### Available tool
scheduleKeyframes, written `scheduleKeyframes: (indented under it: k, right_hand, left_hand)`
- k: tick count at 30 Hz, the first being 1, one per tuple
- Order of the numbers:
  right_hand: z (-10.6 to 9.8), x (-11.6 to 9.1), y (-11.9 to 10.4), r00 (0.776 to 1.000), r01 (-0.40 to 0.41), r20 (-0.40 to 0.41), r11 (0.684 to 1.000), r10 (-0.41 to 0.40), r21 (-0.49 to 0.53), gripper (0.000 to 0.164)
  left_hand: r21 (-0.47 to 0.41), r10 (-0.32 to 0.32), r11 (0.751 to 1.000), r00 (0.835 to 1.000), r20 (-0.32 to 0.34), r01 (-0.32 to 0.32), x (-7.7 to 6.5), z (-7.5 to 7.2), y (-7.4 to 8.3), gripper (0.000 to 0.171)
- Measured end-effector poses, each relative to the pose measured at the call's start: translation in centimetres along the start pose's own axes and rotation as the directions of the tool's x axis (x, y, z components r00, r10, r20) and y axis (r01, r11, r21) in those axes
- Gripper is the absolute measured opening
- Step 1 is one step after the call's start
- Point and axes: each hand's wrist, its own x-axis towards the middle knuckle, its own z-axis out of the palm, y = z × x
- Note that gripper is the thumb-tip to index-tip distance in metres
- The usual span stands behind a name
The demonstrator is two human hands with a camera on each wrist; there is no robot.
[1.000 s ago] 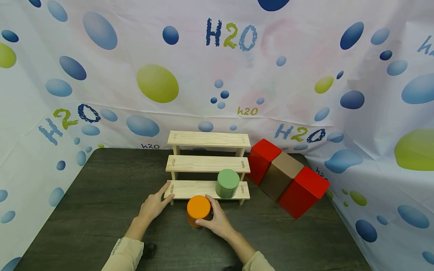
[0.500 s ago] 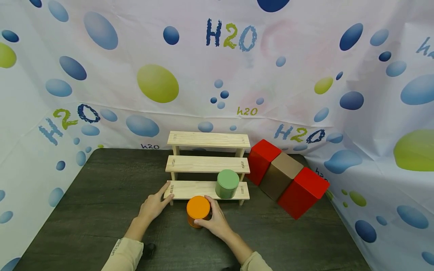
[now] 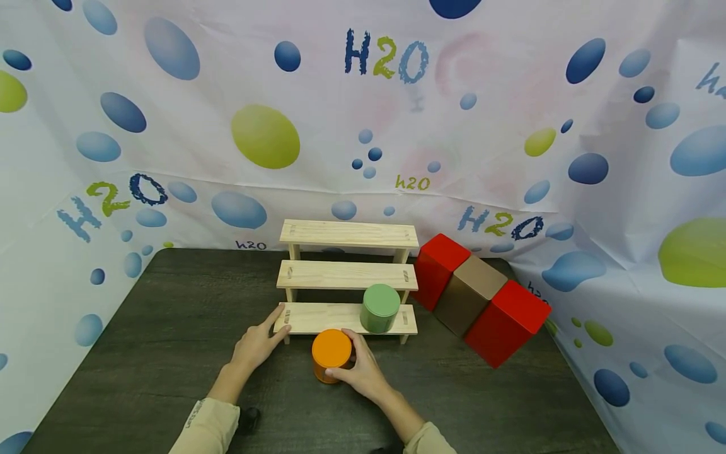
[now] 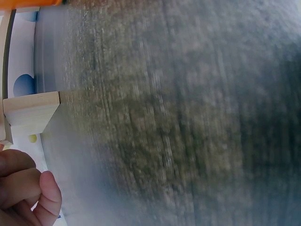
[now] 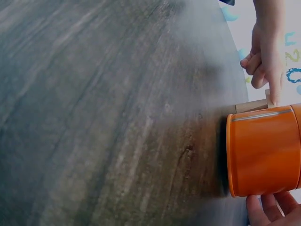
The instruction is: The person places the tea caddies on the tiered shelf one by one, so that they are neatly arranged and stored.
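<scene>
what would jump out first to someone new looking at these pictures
Probably the bright orange canister, held in the right hand in front of the wooden stepped shelf. Next comes the green canister on the lowest step and the red and brown boxes to the shelf's right.

Pretty small stuff over the last second tbh. The orange canister [image 3: 330, 354] sits a hair lower in the head view, while the right hand [image 3: 363, 371] and right sleeve [image 3: 429, 440] have crept slightly left. Biggest shift is the left side of the printed backdrop [image 3: 34, 151]: the H2O lettering [image 3: 108, 198] slid left, and one blue bubble [image 3: 2, 361] got mostly cut off by the frame. The big green bubble [image 3: 265, 136] appears slightly higher.
</scene>
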Motion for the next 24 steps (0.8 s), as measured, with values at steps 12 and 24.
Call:
scheduleKeyframes:
  k: [12,24]
  right_hand:
    - [-0.4,0.6,0.3,0.997,0.070,-0.015,0.997,-0.070,-0.019,0.075]
    - [-1.5,1.4,-1.5,0.965,0.254,-0.057,0.966,-0.257,-0.046,0.073]
  left_hand:
    - [0.005,-0.010,1.000,1.000,0.010,0.010,0.0,-0.1,0.0,0.067]
    - [0.003,-0.002,1.000,1.000,0.011,0.002,0.0,-0.1,0.0,0.068]
